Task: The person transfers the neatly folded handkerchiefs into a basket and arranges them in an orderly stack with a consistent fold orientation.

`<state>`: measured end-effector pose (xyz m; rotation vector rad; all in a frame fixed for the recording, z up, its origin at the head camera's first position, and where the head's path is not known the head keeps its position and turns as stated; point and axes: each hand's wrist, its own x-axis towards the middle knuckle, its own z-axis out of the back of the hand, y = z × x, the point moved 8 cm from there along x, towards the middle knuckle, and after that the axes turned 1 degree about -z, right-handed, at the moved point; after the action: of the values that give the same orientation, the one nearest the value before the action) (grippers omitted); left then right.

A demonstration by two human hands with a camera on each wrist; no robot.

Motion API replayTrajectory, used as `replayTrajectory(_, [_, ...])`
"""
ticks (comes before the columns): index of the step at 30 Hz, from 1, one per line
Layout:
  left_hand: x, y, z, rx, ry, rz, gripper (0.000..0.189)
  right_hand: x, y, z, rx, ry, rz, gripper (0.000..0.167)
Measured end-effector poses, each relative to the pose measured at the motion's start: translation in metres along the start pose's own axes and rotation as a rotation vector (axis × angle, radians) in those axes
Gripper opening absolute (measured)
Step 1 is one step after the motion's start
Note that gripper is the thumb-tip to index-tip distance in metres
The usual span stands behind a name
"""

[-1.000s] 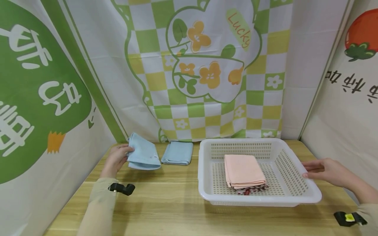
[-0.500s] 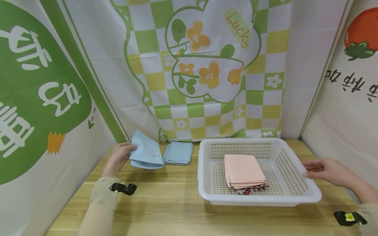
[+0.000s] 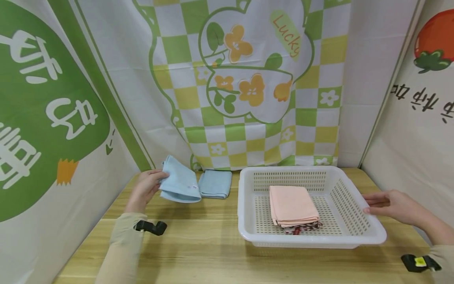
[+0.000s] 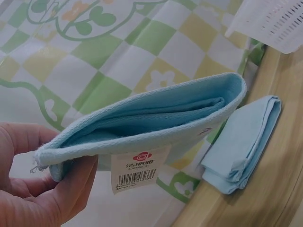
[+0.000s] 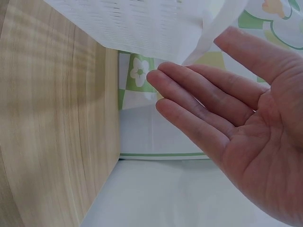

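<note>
Head view first: the person's left hand [image 3: 144, 188] pinches a folded light-blue towel [image 3: 180, 182] by its left edge, thumb on one side and fingers on the other, holding it tilted above the wooden table [image 3: 198, 252]. The left wrist view looks into its open fold, with a barcode label [image 4: 139, 169] hanging from the near face. Just right of it lies a second folded blue towel [image 3: 215, 184], flat on the wood near the green-checked cloth backdrop [image 3: 248, 146].

Farther right sits a white perforated plastic basket [image 3: 301, 239]. Inside it I see a folded pink towel [image 3: 293, 205] resting on a dark-and-red patterned cloth [image 3: 303, 228], which peeks out along the front edge. The right hand [image 3: 395, 207] is at the basket's right rim, fingers extended side by side and thumb apart; whether the fingertips actually touch the plastic, I cannot tell.
</note>
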<state>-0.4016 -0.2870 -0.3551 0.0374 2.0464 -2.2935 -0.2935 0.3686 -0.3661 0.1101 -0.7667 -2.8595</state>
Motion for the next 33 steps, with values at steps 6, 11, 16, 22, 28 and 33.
replayTrajectory(6, [-0.003, -0.004, -0.006, -0.012, 0.03, -0.011, 0.053, -0.001, 0.001, 0.0, 0.006, -0.002, 0.006, 0.062])
replayTrajectory(11, [-0.005, -0.007, -0.011, -0.038, 0.042, -0.017, 0.052, 0.0, 0.0, -0.001, 0.006, 0.001, 0.006, 0.063])
replayTrajectory(16, [-0.007, -0.012, -0.018, -0.072, 0.066, -0.03, 0.052, 0.0, 0.0, 0.0, 0.004, 0.001, 0.013, 0.061])
replayTrajectory(22, [-0.007, -0.015, -0.024, -0.059, 0.071, -0.034, 0.048, 0.001, 0.0, -0.001, -0.008, 0.005, 0.001, 0.061])
replayTrajectory(28, [-0.008, -0.018, -0.03, -0.065, 0.078, -0.048, 0.043, 0.001, 0.0, 0.0, -0.009, 0.003, -0.004, 0.062])
replayTrajectory(33, [-0.009, -0.021, -0.035, -0.075, 0.086, -0.059, 0.033, 0.0, 0.001, 0.0, -0.013, 0.002, -0.004, 0.061])
